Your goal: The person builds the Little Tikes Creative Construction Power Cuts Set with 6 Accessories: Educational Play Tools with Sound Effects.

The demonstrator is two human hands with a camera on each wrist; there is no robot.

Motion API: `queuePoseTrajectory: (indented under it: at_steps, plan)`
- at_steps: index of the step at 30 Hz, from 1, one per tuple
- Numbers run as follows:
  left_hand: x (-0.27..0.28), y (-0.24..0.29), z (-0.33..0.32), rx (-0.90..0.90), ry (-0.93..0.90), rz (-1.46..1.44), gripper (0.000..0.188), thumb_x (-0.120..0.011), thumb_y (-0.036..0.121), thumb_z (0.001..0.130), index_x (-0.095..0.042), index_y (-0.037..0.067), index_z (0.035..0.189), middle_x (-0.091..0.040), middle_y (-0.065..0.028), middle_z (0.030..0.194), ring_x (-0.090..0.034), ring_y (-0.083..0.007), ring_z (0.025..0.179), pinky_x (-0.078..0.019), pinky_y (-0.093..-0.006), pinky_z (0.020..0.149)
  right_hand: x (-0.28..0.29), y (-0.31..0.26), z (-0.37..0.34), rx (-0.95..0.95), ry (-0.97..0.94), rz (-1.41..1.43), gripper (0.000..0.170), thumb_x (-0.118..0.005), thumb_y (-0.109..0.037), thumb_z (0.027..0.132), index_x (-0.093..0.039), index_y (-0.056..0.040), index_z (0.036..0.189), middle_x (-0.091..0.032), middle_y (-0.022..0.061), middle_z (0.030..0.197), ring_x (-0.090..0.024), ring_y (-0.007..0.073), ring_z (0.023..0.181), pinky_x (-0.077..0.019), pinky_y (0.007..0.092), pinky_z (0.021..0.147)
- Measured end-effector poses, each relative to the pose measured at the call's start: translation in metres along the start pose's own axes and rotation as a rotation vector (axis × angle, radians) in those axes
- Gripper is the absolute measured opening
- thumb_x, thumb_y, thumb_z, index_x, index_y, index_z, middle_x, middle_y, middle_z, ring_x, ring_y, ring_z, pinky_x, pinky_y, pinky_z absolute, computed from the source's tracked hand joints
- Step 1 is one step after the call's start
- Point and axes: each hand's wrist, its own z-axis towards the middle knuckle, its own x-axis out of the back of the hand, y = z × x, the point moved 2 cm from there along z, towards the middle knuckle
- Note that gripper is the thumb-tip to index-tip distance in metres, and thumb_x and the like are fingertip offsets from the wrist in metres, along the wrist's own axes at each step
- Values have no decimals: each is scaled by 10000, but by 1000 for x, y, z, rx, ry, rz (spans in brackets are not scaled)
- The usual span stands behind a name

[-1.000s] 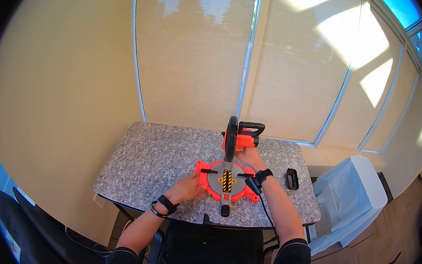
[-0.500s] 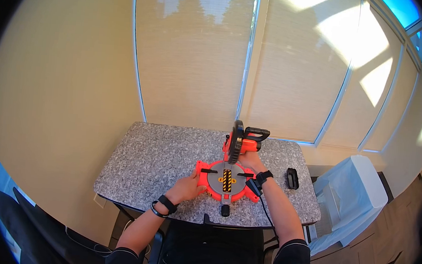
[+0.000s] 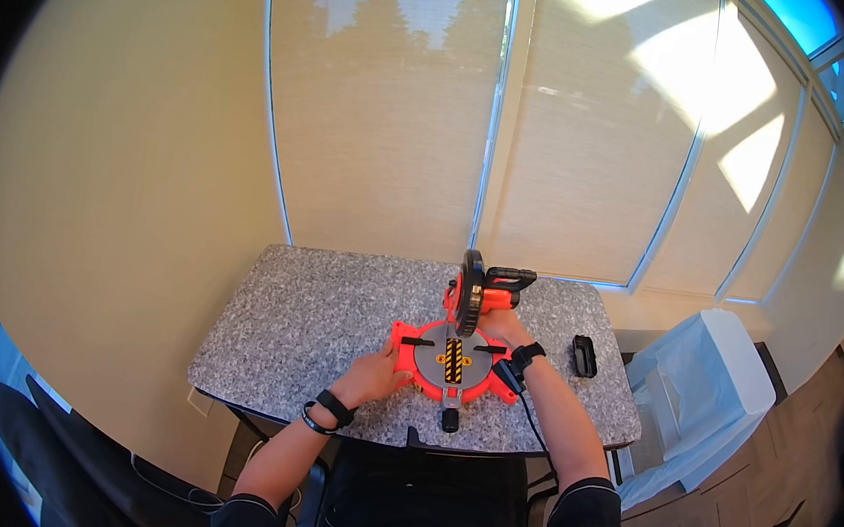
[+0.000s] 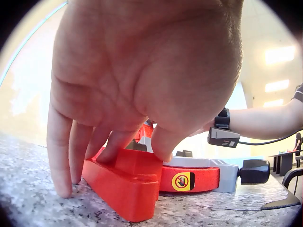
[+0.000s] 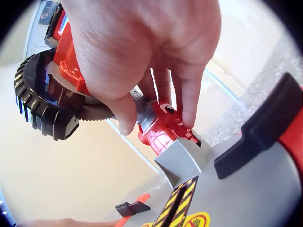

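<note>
A red, grey and black toy miter saw stands on the speckled table, its round grey turntable [image 3: 423, 366] set in a red base. My left hand [image 3: 372, 375] holds the base's left wing [image 4: 123, 184], thumb on the inner side and fingers along the outer side. At the back, my right hand [image 3: 503, 325] grips the red pivot joint [image 5: 165, 130] between thumb and fingers, below the saw head. The raised saw head has a black ribbed blade guard [image 3: 470, 293] and a black handle [image 3: 513, 278]. In the right wrist view, part of the toothed blade [image 5: 97, 112] shows beside my thumb.
A small black open-topped piece [image 3: 584, 357] lies on the table [image 3: 308, 299] right of the saw. Beyond the table's right side stands a chair covered in pale plastic [image 3: 695, 408]. Window blinds [image 3: 383, 140] rise behind the table. A cable [image 3: 533, 419] hangs from my right wrist camera.
The saw head has turned on its joint, so the guard's ribbed edge now shows, and has come slightly lower and nearer. My right hand shifted slightly with it; my left hand stays on the base.
</note>
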Motion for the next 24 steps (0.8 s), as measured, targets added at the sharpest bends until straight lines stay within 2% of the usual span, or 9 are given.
queuePoseTrajectory:
  at_steps: [2, 5, 8, 11, 24]
  plan:
    - [0, 0, 0, -6, 6, 0, 661, -585, 483, 958, -493, -42, 1349, -449, -268, 1459, -609, -463, 1093, -520, -513, 913, 2, -1, -2, -116, -51, -83, 229, -712, -238, 884, -709, -72, 1042, -743, 104, 1010, -693, 222, 953, -536, 372, 859]
    - [0, 1, 0, 3, -2, 10, 674, -586, 485, 957, -488, -53, 1350, -455, -271, 1451, -607, -460, 1100, -519, -510, 917, 5, -22, -12, -184, -59, -14, 229, -703, -246, 896, -708, -68, 1041, -743, 91, 1037, -685, 191, 936, -536, 366, 861]
    - [0, 0, 1, 4, -11, 4, 684, -588, 484, 957, -484, -65, 1351, -459, -274, 1443, -605, -457, 1106, -517, -508, 922, 8, -46, -15, -116, -36, 78, 251, -677, -269, 919, -704, -56, 1049, -743, 77, 1053, -677, 174, 935, -536, 371, 870]
    - [2, 2, 0, 1, -10, -7, 687, -589, 482, 956, -484, -72, 1349, -462, -273, 1438, -604, -456, 1107, -515, -505, 924, 6, -46, -15, -90, -33, 111, 251, -675, -266, 919, -703, -55, 1051, -742, 78, 1054, -676, 176, 939, -536, 371, 872]
    - [2, 2, 0, -31, 21, -28, 614, -605, 463, 948, -523, -40, 1291, -520, -271, 1362, -610, -456, 1072, -518, -515, 892, -7, -8, -20, -157, -118, 46, 248, -670, -255, 922, -699, -50, 1059, -740, 78, 1063, -673, 185, 955, -533, 374, 882]
